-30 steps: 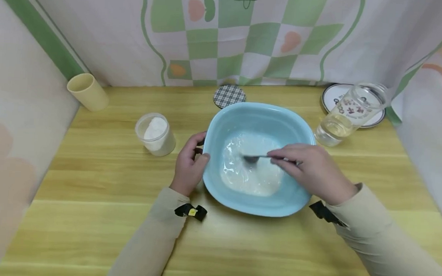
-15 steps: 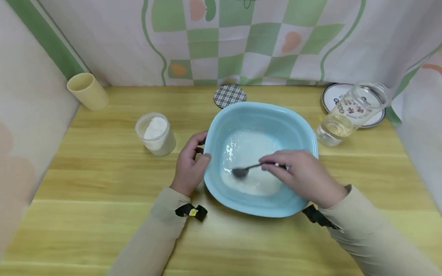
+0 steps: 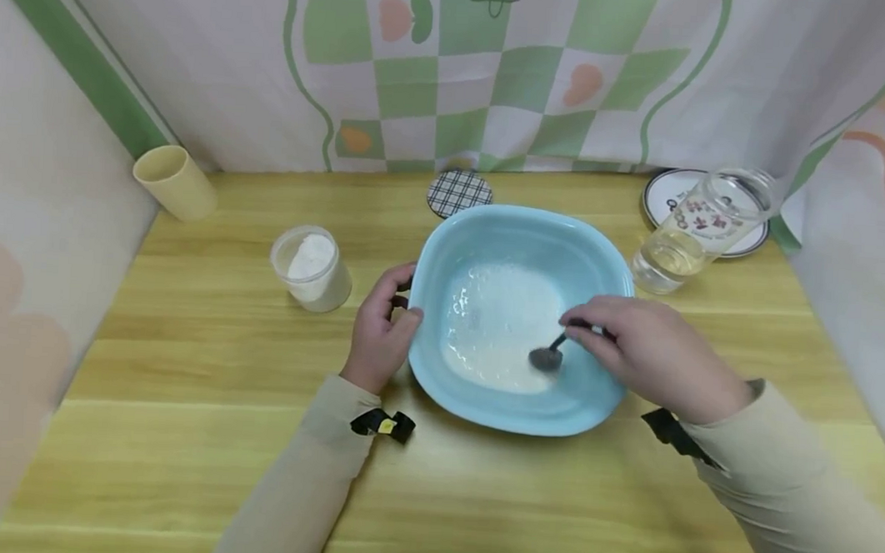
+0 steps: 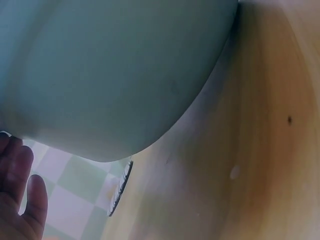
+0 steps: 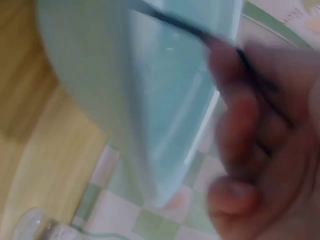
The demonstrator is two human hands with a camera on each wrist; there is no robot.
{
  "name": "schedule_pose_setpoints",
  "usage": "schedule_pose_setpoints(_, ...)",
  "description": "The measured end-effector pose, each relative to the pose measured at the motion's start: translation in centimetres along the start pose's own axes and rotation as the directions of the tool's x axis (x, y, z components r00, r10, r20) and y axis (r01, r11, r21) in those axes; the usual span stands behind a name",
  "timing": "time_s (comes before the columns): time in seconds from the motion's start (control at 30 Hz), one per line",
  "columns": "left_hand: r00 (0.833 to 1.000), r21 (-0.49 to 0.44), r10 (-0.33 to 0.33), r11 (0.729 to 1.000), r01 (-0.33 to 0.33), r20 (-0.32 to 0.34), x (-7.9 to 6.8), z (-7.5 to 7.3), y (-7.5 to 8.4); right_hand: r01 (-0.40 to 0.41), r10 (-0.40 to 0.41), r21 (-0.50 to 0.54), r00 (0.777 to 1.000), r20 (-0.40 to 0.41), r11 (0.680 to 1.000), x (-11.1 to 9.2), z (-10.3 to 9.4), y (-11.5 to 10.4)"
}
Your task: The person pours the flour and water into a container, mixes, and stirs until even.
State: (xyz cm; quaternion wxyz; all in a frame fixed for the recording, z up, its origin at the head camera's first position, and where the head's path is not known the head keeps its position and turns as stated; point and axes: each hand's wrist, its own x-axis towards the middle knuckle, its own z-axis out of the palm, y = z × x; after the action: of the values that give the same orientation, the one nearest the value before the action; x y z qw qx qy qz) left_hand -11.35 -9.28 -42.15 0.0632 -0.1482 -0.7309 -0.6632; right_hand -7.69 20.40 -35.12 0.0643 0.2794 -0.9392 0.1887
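Observation:
A light blue basin (image 3: 510, 418) stands on the wooden table, holding a shallow whitish liquid (image 3: 496, 313). My left hand (image 3: 382, 336) grips its left side, thumb at the rim and fingers against the outer wall; the left wrist view shows some fingertips (image 4: 36, 200) beside the wall. Over the basin's right part, my right hand (image 3: 652, 350) pinches the handle of a dark metal spoon (image 3: 546, 360). The spoon's bowl is at the liquid, near the right front. In the blurred right wrist view, the handle (image 5: 182, 24) runs between thumb and fingers.
Left of the basin is a clear jar (image 3: 325, 294) of white powder. A beige cup (image 3: 180, 192) stands at the back left. Behind the basin lies a plaid coaster (image 3: 458, 192). A glass (image 3: 669, 257) with clear liquid stands right, before a plate (image 3: 661, 188).
The spoon goes from the basin's middle to its left front, then across to the right front, my right hand moving with it. My left hand stays on the basin's side.

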Motion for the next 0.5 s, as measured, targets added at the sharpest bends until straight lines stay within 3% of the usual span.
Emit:
schedule_pose_setpoints(0.1,1.0,0.007,-0.005,1.0,0.005,0.001,0.1,0.0,-1.6,-0.014,0.007,-0.04,0.987,-0.16,0.999,0.0,0.1,0.1)
schedule_pose_setpoints(0.17,1.0,0.011,-0.006,1.0,0.006,0.0,0.2,0.0,-2.5,-0.008,0.005,-0.016,0.984,-0.178,1.0,-0.3,-0.2,0.2)
schedule_pose_setpoints(0.27,1.0,0.001,-0.007,1.0,0.007,-0.007,0.2,-0.1,-2.8,-0.003,0.008,0.09,0.998,-0.058,0.996,-0.7,-0.9,0.2)
schedule_pose_setpoints(0.37,1.0,-0.016,0.009,1.0,-0.009,-0.013,0.2,-0.1,-3.0,-0.023,0.008,0.159,0.996,0.093,0.987,-0.9,-1.1,0.2)
schedule_pose_setpoints(0.43,1.0,-0.023,0.021,1.0,-0.021,-0.015,0.2,0.0,-3.0,-0.023,0.006,0.135,0.992,0.125,0.991,-0.8,-0.9,0.3)
schedule_pose_setpoints(0.5,0.999,-0.025,0.037,0.999,-0.037,-0.016,0.2,0.0,-3.1,0.026,-0.034,0.088,0.995,0.09,0.996,-0.6,-0.4,0.4)
